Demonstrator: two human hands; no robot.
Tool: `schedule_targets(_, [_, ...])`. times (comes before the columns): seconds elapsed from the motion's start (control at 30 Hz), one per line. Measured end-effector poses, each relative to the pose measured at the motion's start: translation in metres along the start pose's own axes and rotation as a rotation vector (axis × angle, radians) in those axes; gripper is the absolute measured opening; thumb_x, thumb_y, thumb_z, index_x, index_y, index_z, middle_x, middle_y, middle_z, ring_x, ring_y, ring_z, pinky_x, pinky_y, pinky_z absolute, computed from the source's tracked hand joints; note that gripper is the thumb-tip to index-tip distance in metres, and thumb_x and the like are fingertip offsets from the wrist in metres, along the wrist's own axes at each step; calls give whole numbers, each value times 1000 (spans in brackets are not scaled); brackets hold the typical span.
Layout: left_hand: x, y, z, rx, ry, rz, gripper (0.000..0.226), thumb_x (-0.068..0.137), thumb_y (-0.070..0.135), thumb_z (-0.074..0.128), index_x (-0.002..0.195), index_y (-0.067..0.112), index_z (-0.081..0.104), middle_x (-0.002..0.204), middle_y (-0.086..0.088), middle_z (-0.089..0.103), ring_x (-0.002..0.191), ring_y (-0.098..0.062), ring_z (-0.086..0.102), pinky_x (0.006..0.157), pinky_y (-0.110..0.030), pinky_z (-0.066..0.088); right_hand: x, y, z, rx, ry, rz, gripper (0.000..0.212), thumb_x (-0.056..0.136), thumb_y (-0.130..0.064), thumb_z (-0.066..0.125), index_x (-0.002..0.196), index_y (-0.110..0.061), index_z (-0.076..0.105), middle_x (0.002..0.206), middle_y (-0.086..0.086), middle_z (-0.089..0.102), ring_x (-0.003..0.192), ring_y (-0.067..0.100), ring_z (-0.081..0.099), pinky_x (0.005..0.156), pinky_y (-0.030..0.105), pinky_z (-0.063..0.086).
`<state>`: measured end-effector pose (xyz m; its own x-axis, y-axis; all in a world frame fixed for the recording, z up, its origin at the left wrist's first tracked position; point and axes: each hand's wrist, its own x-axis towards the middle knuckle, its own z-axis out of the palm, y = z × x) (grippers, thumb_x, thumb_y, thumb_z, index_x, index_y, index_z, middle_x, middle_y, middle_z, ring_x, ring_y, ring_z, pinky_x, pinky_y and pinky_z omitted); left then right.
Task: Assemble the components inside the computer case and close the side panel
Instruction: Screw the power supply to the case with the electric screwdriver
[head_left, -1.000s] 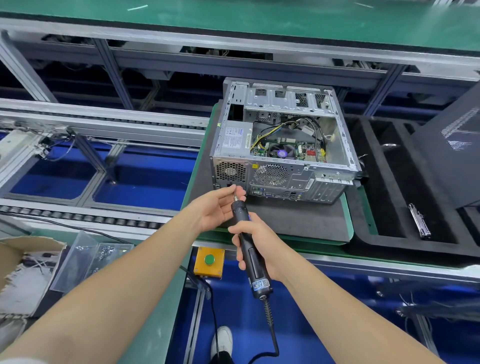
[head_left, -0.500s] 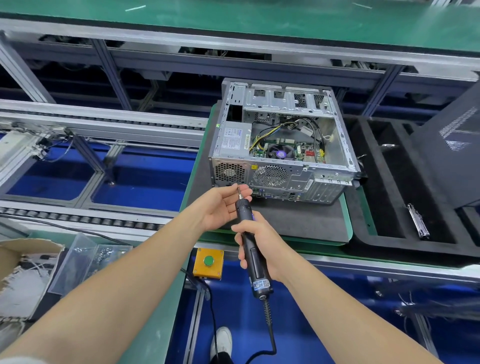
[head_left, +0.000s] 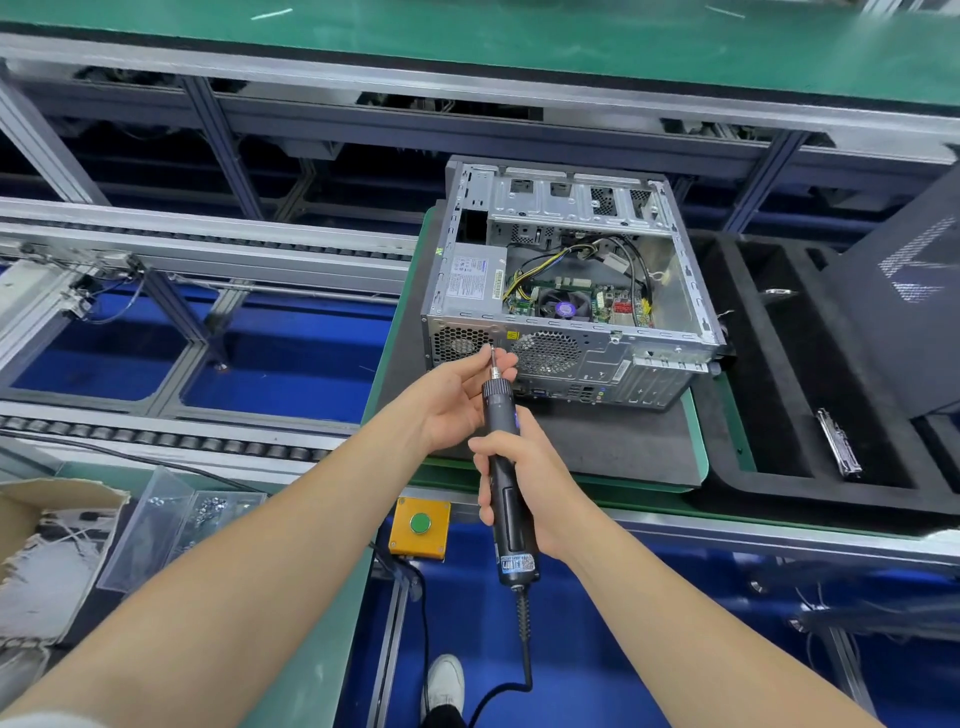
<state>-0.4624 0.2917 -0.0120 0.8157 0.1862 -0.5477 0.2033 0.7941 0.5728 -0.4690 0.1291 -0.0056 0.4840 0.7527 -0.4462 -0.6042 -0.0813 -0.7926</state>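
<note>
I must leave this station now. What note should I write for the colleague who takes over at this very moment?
Right hand grips the electric screwdriver. Left hand pinches its bit, with the tip at the rear wall of the computer case, between the two fan grilles. I cannot tell whether a screw sits on the bit.
Done: power supply and motherboard are inside the open case.
A dark panel, probably the side panel, stands at the right and is not fitted.
Left: drive this rear screw, then close the panel.
</note>
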Motion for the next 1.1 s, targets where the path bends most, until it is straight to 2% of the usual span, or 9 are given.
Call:
schedule_targets(0.1, [0,3,6,-25,-17,15,19,102,23,62,111,10,72,106,-3,79,84,-13,76,70,-29,61,1,-3,2,-15,11,-43,39,84,-14,72,117,-27,57,79,10,50,51,26,49,49,34,46])
schedule_targets(0.2, [1,6,9,-44,-15,25,19,101,19,62,112,8,73,106,-5,79,83,-14,77,67,-28,61,3,-6,3,-19,26,-51,38,85,-13,71,117,-27,57,79,10,50,52,26,49,49,34,46])
schedule_targets(0.77, [1,16,16,-6,17,15,33,101,15,60,131,2,65,97,-3,78,78,-13,74,81,-32,55,13,-9,4,-10,25,-28,43,82,-12,72,117,-32,57,78,9,52,54,26,52,50,34,47])
schedule_targets(1.0, [4,14,15,-20,13,12,21,100,16,60,112,3,73,94,-4,77,79,-12,73,78,-31,56,17,-7,3,-52,42,-29,47,80,-14,74,116,-38,58,74,7,53,54,26,54,50,35,48])
schedule_targets(1.1, [5,15,14,-39,16,24,23,99,14,60,116,1,71,94,-6,77,78,-14,73,78,-31,56,17,-8,3,-66,40,-24,45,81,-14,74,113,-41,59,74,7,55,54,25,54,50,35,49])
